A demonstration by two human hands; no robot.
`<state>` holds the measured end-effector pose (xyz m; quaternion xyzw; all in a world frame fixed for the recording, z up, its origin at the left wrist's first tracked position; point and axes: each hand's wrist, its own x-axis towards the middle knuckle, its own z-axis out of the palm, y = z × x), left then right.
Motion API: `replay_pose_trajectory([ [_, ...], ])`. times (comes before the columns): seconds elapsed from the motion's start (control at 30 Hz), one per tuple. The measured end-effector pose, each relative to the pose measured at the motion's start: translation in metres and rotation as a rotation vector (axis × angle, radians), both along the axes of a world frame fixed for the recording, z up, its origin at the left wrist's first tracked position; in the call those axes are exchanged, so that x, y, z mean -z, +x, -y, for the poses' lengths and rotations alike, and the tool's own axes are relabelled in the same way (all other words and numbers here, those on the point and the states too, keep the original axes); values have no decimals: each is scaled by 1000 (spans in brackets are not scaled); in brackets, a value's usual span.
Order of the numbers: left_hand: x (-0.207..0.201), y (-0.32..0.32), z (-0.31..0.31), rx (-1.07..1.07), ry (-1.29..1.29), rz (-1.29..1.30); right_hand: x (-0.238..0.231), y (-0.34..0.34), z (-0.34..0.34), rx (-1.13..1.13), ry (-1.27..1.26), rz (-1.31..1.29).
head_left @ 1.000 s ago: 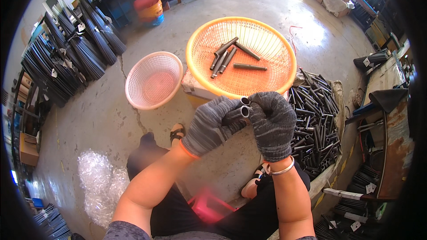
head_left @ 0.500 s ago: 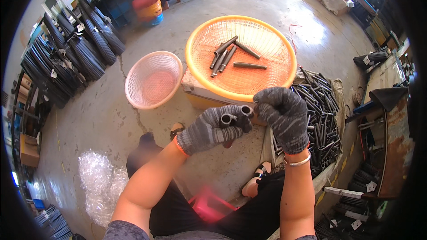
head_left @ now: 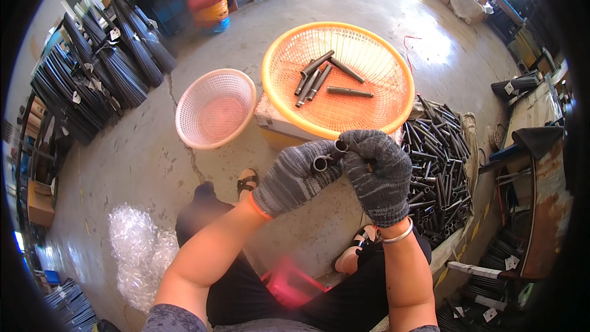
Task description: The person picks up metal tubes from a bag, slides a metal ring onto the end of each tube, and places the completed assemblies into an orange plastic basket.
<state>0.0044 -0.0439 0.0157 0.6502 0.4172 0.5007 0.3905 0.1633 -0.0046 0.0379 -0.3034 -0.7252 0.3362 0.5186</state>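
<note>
My left hand (head_left: 294, 178), in a grey striped knit glove, is closed around short dark metal tubes. Two open round ends show at its fingertips: one tube (head_left: 320, 163) nearer the palm, another tube (head_left: 341, 146) just beyond it. My right hand (head_left: 378, 175), gloved alike, has its fingers curled in tightly and presses up against the farther tube's end. What lies inside the right fingers is hidden. Just past my hands stands a large orange plastic basket (head_left: 268, 95) with several dark metal tubes (head_left: 350, 91) lying in it.
A smaller pink basket (head_left: 179, 120) stands to the left on the floor. At right, a heap of dark tubes (head_left: 439, 172) lies on a sheet. A carton (head_left: 273, 123) supports the orange basket. Clear plastic wrap (head_left: 132, 258) lies lower left; bundled rods (head_left: 92, 80) lean far left.
My right hand has come down and left, against the tube ends in my left hand. The left hand has shifted slightly right, still holding the tubes. The whole view has moved a little.
</note>
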Motion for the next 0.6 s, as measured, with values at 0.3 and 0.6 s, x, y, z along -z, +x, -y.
replay_pose_trajectory([
  [0.3,-7,-8,10,157,-283,156,-6,7,-6,-90,4,108],
  [0.6,-16,-26,2,458,-593,203,-3,10,-10,-110,-90,-72],
])
